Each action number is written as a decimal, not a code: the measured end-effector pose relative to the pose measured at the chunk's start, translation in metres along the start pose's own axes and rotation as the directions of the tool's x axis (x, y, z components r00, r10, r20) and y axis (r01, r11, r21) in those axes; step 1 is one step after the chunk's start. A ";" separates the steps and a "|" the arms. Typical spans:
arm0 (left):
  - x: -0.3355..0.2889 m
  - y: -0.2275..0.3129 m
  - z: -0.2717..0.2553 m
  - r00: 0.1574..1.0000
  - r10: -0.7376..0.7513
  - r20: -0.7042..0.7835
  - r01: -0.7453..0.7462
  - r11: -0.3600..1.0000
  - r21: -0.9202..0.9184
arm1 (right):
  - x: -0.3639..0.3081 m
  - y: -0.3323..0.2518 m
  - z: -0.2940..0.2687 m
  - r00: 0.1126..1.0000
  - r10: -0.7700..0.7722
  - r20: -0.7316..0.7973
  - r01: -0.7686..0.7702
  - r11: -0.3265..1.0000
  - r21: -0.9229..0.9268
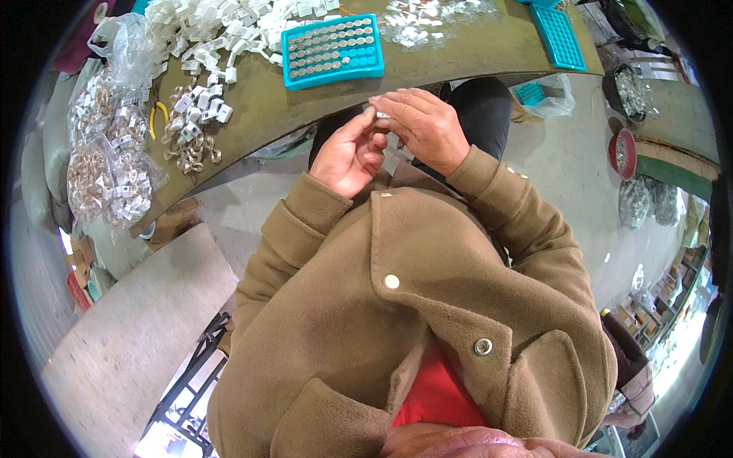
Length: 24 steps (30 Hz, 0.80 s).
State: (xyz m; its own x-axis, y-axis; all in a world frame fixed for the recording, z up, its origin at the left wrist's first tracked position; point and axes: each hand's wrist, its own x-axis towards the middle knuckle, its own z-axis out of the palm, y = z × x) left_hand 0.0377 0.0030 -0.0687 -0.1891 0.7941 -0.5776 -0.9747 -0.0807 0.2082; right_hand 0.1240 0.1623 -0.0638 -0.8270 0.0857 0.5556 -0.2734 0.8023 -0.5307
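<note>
Here, left hand (350, 156) and right hand (424, 126), fingers pinched on small white clip (382, 114).

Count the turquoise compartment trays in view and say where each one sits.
3. One tray lies on the bench above the hands; a second tray sits at the bench's right end; a third tray is inside a clear bag below. Others may be hidden.

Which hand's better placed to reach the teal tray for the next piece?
Left, probably. The left hand only steadies the small white part, while the right hand pinches it. The teal tray lies up-left, on the left hand's side.
</note>
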 end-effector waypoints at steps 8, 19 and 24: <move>0.012 -0.012 0.006 0.978 0.209 -0.006 -0.188 0.890 0.416 | 0.007 0.039 -0.021 0.991 0.108 -0.080 -0.132 0.892 -0.432; 0.014 -0.014 0.015 0.940 0.334 0.072 -0.300 0.705 0.643 | 0.003 0.052 -0.020 0.996 0.095 0.006 -0.083 0.901 -0.426; 0.014 -0.013 0.012 0.962 0.271 0.028 -0.253 0.851 0.461 | 0.005 0.053 -0.020 0.994 0.110 0.000 -0.100 0.907 -0.410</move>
State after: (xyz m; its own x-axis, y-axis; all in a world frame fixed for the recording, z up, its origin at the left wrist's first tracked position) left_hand 0.0496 0.0228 -0.0698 -0.4428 0.7591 -0.4772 -0.7265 0.0081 0.6871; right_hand 0.1147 0.2171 -0.0768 -0.8521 0.1732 0.4940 0.0364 0.9610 -0.2742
